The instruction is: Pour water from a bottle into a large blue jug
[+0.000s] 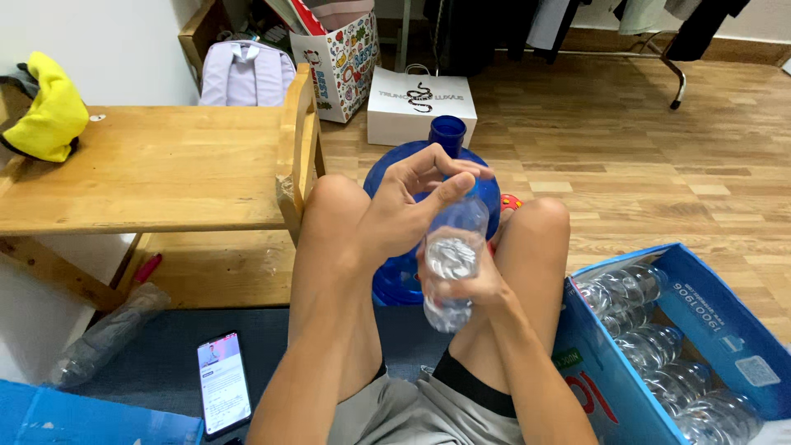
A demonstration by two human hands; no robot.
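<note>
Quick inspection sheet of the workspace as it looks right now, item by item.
Surface: dark mat on wood floor.
Job's things: small clear bottle held over the large blue water jug.
Clutter: phone, blue box of bottles, empty bottle, yellow cloth.
Grips: left hand at the bottle's top; right hand around its body.
Cables: nothing seen.
Surroundings: low wooden table, white bag, backpack.
</note>
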